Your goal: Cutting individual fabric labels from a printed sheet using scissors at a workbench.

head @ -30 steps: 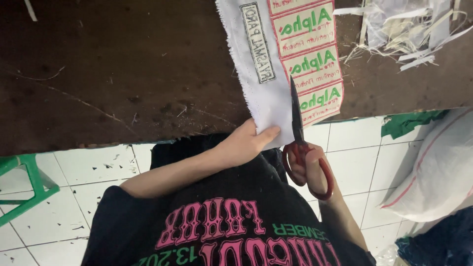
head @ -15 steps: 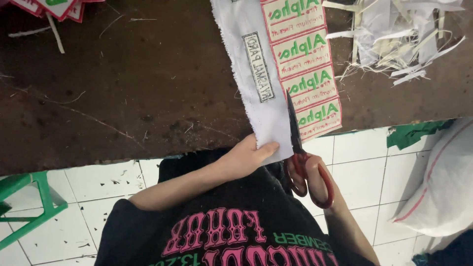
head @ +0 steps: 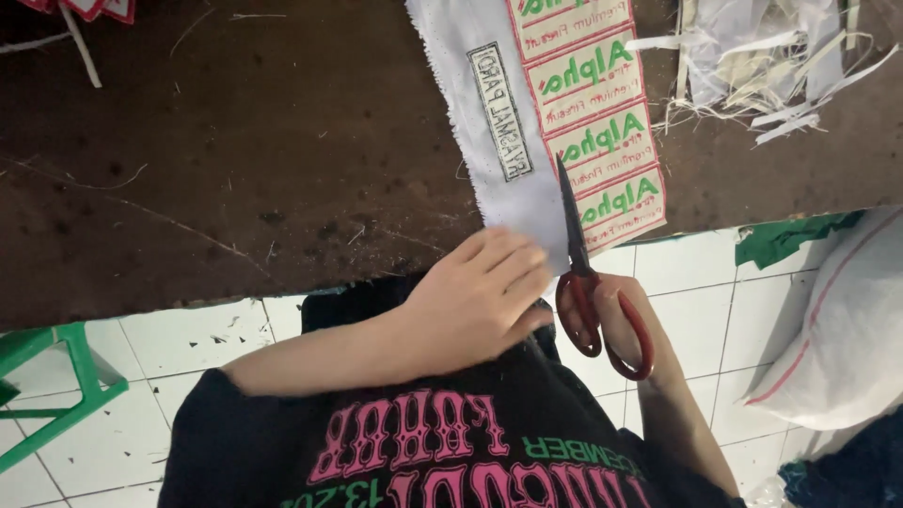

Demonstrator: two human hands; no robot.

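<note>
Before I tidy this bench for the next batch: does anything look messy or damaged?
Yes. Loose fabric offcuts lie tangled on the dark table, beyond the label strip being cut with red-handled scissors. The table's top looks scratched and strewn with threads.
</note>
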